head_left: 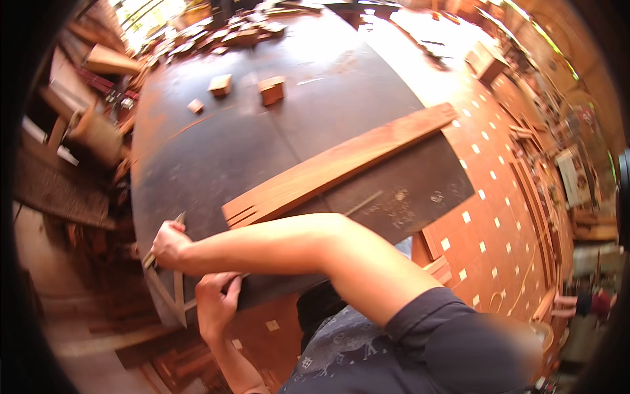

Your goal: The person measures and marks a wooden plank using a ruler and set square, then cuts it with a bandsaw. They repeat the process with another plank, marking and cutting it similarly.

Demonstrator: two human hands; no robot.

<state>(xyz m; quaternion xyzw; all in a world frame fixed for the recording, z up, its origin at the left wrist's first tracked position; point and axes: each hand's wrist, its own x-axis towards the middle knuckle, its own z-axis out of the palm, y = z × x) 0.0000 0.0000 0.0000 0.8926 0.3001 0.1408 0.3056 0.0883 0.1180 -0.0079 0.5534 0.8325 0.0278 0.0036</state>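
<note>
My right arm reaches across to the left side of the dark tabletop (216, 151). My right hand (172, 246) is closed at the near left edge, around a slim thing whose pointed greyish tip (181, 217) sticks out above the fist. Its kind is hard to make out. Below that fist lies a triangular frame of thin wooden strips (178, 292) at the table corner. Nearer to me, my left hand (220, 299) is closed on one strip of this frame, thumb on top. A long reddish plank (341, 164) with slots cut in its end lies beyond my arms.
Small wooden blocks (271, 90) stand farther back on the table, and a heap of offcuts (223, 36) covers the far left end. Tiled floor (482, 197) runs along the right. Stacked timber (535, 223) lines the right side; a wooden roll (95, 134) sits at left.
</note>
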